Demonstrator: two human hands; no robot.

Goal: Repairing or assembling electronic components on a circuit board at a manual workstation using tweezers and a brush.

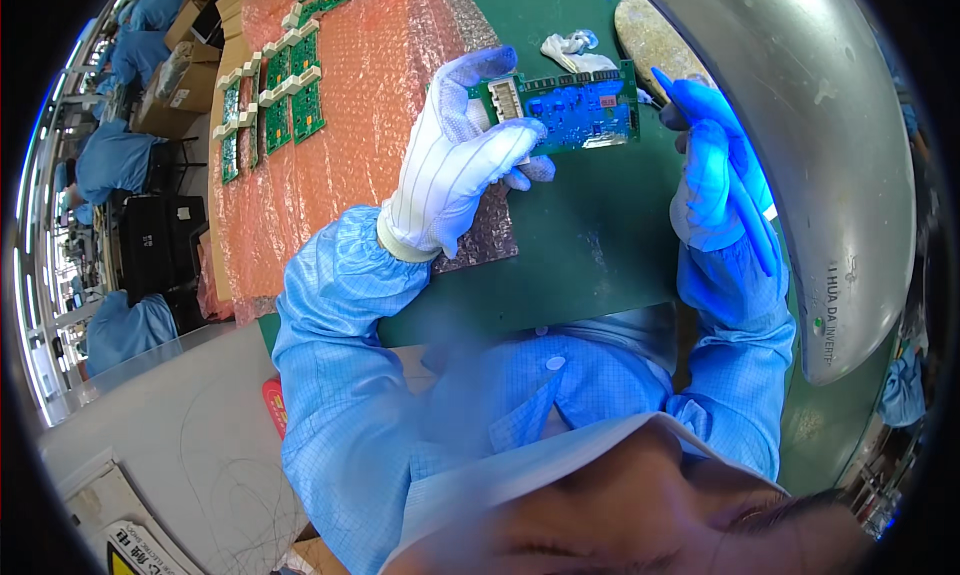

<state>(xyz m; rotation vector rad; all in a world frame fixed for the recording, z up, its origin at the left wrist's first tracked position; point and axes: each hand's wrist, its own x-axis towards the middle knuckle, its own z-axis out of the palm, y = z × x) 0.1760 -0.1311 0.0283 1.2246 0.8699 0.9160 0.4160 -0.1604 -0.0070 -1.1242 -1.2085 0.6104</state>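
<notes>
Green worktop [590, 220] spreads below. Gloved fingers of the left hand [460, 160] clamp the circuit board [575, 115] at one end, above that surface; those of the right hand [708, 180] seem curled around a slim blue rod [752, 223]. Gripped so, the board could tilt or drop if the glove slips.
</notes>
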